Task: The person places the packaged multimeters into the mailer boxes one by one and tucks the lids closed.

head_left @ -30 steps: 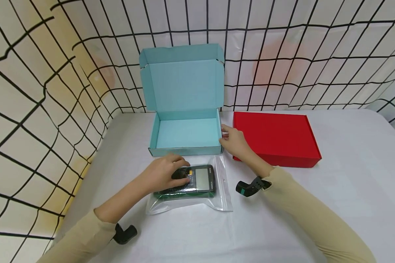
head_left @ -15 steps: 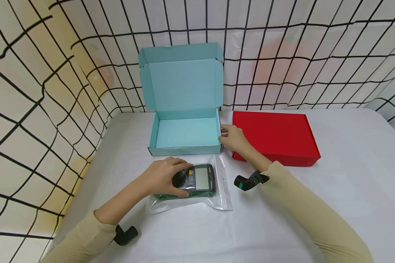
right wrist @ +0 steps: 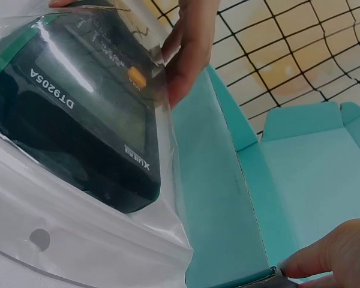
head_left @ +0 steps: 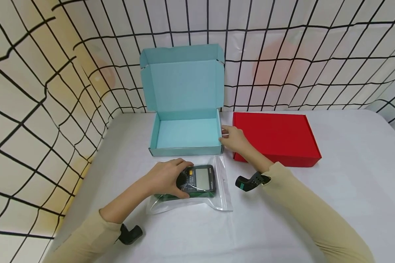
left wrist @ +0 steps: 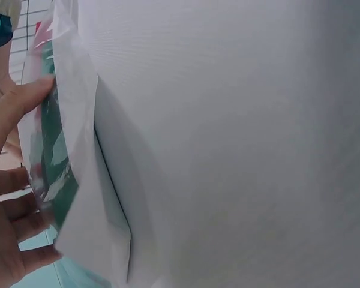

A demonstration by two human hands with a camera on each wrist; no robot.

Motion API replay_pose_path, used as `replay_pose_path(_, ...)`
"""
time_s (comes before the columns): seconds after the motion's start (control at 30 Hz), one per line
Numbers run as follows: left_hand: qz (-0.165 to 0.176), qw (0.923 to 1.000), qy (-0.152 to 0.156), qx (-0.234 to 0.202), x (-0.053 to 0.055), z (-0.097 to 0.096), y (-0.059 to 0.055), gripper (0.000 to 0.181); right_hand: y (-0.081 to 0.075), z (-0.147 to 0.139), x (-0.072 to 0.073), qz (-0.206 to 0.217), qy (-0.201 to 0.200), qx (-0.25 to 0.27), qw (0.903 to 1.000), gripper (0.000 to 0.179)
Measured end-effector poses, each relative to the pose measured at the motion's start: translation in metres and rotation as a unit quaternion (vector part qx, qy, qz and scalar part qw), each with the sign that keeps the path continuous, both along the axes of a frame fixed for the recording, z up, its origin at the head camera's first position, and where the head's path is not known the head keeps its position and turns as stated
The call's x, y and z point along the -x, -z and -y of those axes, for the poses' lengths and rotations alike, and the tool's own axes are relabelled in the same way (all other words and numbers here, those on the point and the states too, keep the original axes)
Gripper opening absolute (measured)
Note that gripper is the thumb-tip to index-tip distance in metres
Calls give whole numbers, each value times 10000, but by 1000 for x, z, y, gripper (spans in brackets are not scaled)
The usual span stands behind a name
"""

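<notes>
A digital multimeter [head_left: 202, 179] with a dark face and green sides lies inside a clear zip bag [head_left: 223, 193] on the table. My left hand [head_left: 166, 178] grips it through the plastic, thumb on the near side and fingers on the far side, as the left wrist view also shows. Behind it stands a light blue cardboard box [head_left: 185, 151], lid raised, nothing inside. My right hand [head_left: 235, 140] holds the box's right wall near the front corner. In the right wrist view a fingertip meets that corner; the other fingers are partly hidden.
Right of the blue box is a closed red box [head_left: 276, 138], close to my right hand and forearm. A black wire grid [head_left: 270, 60] over white sheeting rises along the back and left. White cloth [head_left: 197, 237] covers the table.
My left hand's thumb has moved from the multimeter's face down to its near side, and the fingers have spread to the far edge. My right hand stays at the blue box.
</notes>
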State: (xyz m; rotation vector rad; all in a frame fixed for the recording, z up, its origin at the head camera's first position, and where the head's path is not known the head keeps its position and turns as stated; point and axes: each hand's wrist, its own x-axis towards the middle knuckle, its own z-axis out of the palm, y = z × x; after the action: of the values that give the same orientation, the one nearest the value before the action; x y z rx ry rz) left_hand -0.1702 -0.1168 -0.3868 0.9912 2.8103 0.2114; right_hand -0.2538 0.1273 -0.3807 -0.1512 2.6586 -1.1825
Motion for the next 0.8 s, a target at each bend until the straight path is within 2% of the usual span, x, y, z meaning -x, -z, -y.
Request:
replay_pose_path(0.17,-5,9993,51,364,0,-6,2,96,0,0,0,-29,23,9,10000,60)
replay_pose_path(0.3,-65,9987,84,507,0,-9,5,97,0,1,0,13,8,59,10000,60)
replay_pose_path(0.6,-461,9986,69,264,0,-2,11,93,-1,3,0,-1,-19,28,10000,59)
replay_pose_path(0.8,-558,9982,157,142,0,1,4,93,1,2,0,-10,9,15,10000,61)
